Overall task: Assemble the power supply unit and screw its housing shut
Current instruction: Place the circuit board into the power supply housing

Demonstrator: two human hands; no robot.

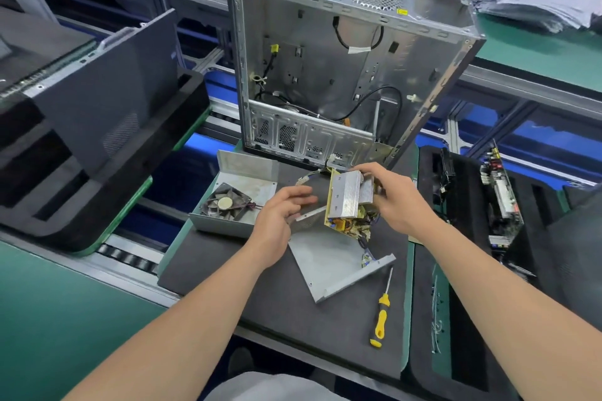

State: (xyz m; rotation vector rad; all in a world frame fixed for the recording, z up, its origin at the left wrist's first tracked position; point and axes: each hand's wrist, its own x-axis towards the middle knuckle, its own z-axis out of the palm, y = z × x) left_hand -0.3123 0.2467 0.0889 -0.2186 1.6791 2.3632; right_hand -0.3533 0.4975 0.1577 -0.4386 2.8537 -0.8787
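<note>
Our right hand's (395, 202) grip pinches the yellow circuit board (343, 225) by its ribbed silver fins (345, 195), holding it on edge just above the flat grey metal cover (329, 264) on the dark matt surface (293, 319). Our left hand (281, 215) hovers beside the board, its grip loosely spread, holding nothing. The boxy metal shell (257, 181) with its black fan (224, 203) lies left; the yellow-handled screwdriver (381, 316) lies right.

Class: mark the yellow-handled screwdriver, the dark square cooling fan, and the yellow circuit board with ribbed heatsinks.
Yellow-handled screwdriver (383, 308): head view, upper handle.
Dark square cooling fan (224, 203): head view, pale hub.
Yellow circuit board with ribbed heatsinks (346, 198): head view, heatsink face.
</note>
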